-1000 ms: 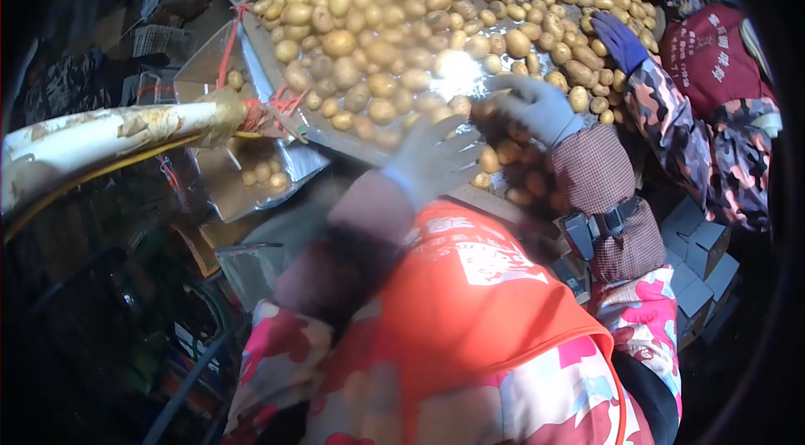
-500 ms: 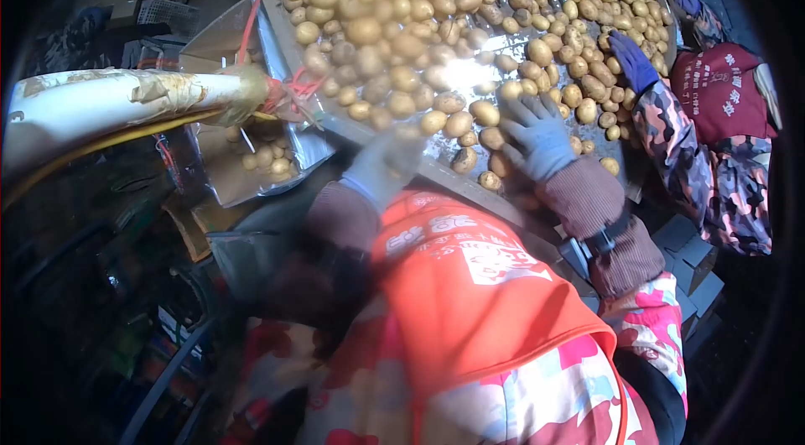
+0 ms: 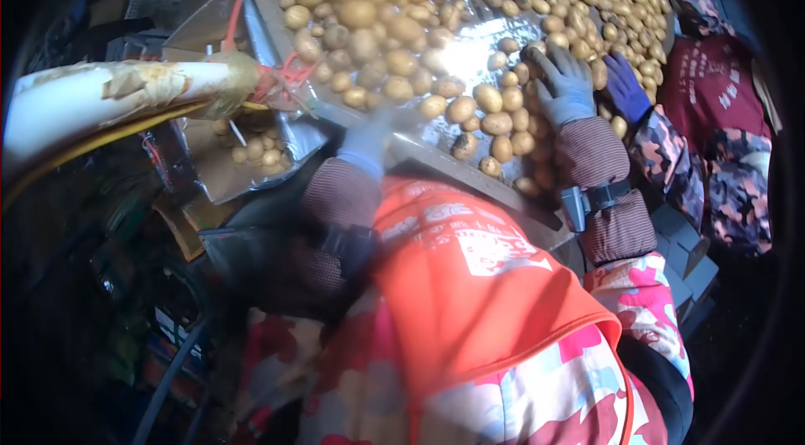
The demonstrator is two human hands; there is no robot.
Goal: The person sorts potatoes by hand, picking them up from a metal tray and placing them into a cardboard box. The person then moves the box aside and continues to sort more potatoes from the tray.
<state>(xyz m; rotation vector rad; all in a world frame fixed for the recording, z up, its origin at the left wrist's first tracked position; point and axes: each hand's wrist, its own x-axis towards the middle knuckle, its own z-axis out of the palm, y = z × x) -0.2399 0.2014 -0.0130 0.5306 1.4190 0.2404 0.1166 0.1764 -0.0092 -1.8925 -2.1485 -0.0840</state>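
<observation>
The right hand (image 3: 563,86) reaches forward with its gloved fingers spread, flat on the potatoes (image 3: 377,26) near the bench's (image 3: 465,59) right edge. The left hand (image 3: 366,140) is at the near edge, too blurred to tell its grip. Loose potatoes lie between the hands. A co-worker's blue glove (image 3: 625,86) is just beside the right hand.
</observation>
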